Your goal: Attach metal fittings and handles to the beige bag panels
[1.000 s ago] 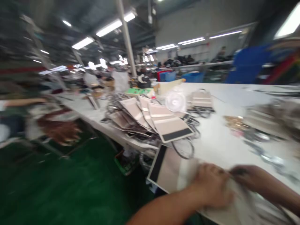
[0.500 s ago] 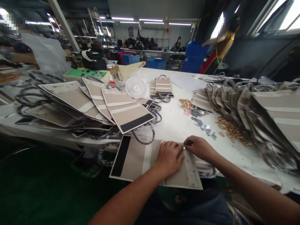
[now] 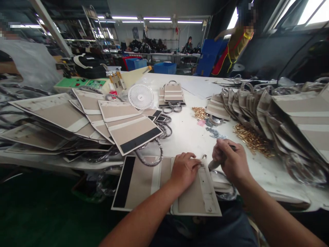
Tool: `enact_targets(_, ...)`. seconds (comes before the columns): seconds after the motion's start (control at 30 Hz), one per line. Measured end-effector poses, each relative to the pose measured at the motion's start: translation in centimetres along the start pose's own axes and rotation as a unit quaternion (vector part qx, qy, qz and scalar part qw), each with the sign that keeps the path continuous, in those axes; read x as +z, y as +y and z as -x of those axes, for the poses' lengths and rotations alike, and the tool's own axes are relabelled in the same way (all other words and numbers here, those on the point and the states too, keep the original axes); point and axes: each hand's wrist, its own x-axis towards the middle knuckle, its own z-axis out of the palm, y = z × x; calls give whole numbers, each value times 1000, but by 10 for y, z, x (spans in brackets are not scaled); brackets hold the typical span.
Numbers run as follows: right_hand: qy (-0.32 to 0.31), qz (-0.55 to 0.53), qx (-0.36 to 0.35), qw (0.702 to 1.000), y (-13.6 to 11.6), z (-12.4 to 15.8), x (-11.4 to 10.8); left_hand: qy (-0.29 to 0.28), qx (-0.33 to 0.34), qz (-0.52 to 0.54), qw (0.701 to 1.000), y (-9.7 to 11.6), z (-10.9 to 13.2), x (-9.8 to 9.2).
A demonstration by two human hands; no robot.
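A beige bag panel (image 3: 142,178) with pale strips and a black band lies at the table's front edge, its near side overhanging. My left hand (image 3: 185,171) rests flat on it, fingers apart, fingertips near the panel's far edge and the pale strip. A small metal piece (image 3: 204,156) sticks up at that edge. My right hand (image 3: 232,159) is closed around a hand tool (image 3: 214,165) with a dark end and a blurred grey tip, just right of the panel; its exact kind is unclear. Under the panel's right side, another plastic-wrapped piece (image 3: 223,185) shows partly.
Stacked beige panels (image 3: 131,132) with wrapped loop handles cover the left. More bag pieces (image 3: 264,109) stand at right, beside brass-coloured small parts (image 3: 252,139) and grey bits (image 3: 216,133). A white fan (image 3: 141,97) sits farther back. A person (image 3: 232,51) stands beyond the table.
My right hand has left the panel's far edge, moved right, and now grips the tool. My left hand stays on the panel. The view has shifted slightly.
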Motion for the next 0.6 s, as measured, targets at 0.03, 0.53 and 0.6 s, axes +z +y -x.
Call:
enact_targets(0.03, 9, -45, -4, 999, 5, 0, 4, -3, 2, -1, 1000, 0, 0, 0)
enact_targets(0.53, -125, 148, -149, 970, 28, 10, 16, -82, -64, 100, 990, -18, -20, -11)
enact_targets(0.6, -145, 173, -161, 961, 25, 9, 18, -130, -89, 78, 984, -19, -26, -18)
